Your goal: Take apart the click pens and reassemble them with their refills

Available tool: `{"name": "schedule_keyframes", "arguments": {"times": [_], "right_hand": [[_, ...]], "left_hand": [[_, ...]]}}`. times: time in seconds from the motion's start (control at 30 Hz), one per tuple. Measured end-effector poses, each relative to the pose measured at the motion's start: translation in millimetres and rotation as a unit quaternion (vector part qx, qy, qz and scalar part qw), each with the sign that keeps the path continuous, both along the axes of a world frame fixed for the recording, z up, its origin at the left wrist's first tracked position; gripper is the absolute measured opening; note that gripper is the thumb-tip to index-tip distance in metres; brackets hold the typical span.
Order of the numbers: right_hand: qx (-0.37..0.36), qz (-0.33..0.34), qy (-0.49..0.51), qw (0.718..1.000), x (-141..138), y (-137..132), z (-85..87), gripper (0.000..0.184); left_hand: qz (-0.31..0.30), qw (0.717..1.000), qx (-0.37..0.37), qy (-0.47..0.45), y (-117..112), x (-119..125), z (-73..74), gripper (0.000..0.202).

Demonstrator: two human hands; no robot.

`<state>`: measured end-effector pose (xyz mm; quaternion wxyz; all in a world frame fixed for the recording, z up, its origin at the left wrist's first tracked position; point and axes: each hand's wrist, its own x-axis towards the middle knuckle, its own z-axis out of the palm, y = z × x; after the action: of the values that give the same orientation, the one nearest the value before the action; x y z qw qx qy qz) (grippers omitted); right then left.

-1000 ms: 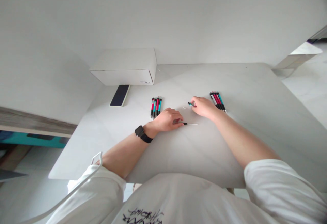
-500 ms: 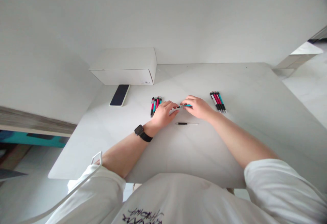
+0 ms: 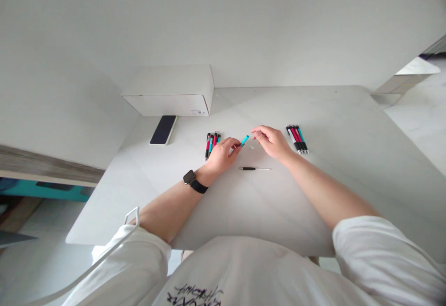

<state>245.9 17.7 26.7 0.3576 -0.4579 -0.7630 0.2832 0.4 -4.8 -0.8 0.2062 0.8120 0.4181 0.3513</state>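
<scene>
My left hand (image 3: 223, 154), with a black watch on its wrist, pinches a short teal pen barrel (image 3: 245, 140) that tilts up to the right. My right hand (image 3: 272, 141) hovers just to the right of the barrel's tip, its fingers pinched on something too small to make out. A thin pen refill (image 3: 254, 169) lies on the white table (image 3: 348, 157) just in front of both hands. One bunch of red, teal and black pens (image 3: 212, 143) lies behind my left hand. Another bunch of pens (image 3: 297, 138) lies to the right of my right hand.
A white cardboard box (image 3: 172, 91) stands at the back left against the wall. A dark phone (image 3: 163, 130) lies face up in front of it. The table's left edge drops to a floor with a teal object.
My left hand let go of the refill and moved up to take the teal barrel from my right hand. The barrel now tilts upward, and my right hand has drawn slightly away.
</scene>
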Motion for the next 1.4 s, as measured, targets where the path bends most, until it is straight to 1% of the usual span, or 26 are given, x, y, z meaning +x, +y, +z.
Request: {"name": "schedule_keyframes", "arguments": {"times": [0.07,0.1,0.23,0.33,0.43,0.5,0.6,0.7,0.77,0.87,1.0,1.17,1.4], "right_hand": [[0.007,-0.032,-0.044,0.998,4,5,-6.9,0.025],[0.013,-0.038,-0.077,0.996,5,7,-10.5,0.022],[0.015,-0.018,-0.193,0.981,6,9,-22.4,0.014],[0.008,-0.001,-0.224,0.975,6,8,-26.1,0.010],[0.011,0.010,-0.233,0.972,6,8,-26.6,0.004],[0.016,0.015,-0.233,0.972,5,8,-25.8,0.004],[0.017,-0.006,-0.196,0.980,4,8,-23.2,0.008],[-0.001,-0.044,-0.116,0.992,3,8,-19.8,0.006],[-0.007,-0.056,-0.061,0.997,2,8,-17.4,0.005],[0.001,-0.066,0.002,0.998,2,8,-13.7,0.006],[0.015,-0.068,0.066,0.995,1,7,-7.6,0.013],[0.018,-0.072,0.099,0.992,-2,2,-0.6,0.023],[0.038,-0.058,0.088,0.994,-4,1,-1.4,0.024]], "left_hand": [[0.006,1.000,-0.005,-0.003,0,0,-0.4,0.013],[0.009,1.000,-0.005,-0.003,0,0,-0.4,0.013],[0.019,1.000,-0.009,0.002,0,0,0.4,0.012],[0.020,1.000,-0.015,0.003,-1,0,0.6,0.011],[0.017,1.000,-0.023,0.005,0,0,0.0,0.012],[0.016,0.999,-0.027,0.006,0,0,-0.6,0.012],[0.017,0.999,-0.028,0.003,0,0,-1.1,0.013],[0.013,0.999,-0.029,0.000,0,0,-1.3,0.013],[0.011,1.000,-0.028,0.001,0,0,-1.4,0.012],[0.009,1.000,-0.027,0.005,0,0,-1.4,0.012],[0.006,1.000,-0.028,0.010,1,-1,-1.5,0.012],[0.003,1.000,-0.028,0.012,1,-1,-1.7,0.012],[0.001,0.999,-0.033,0.022,0,0,-0.2,0.016]]}}
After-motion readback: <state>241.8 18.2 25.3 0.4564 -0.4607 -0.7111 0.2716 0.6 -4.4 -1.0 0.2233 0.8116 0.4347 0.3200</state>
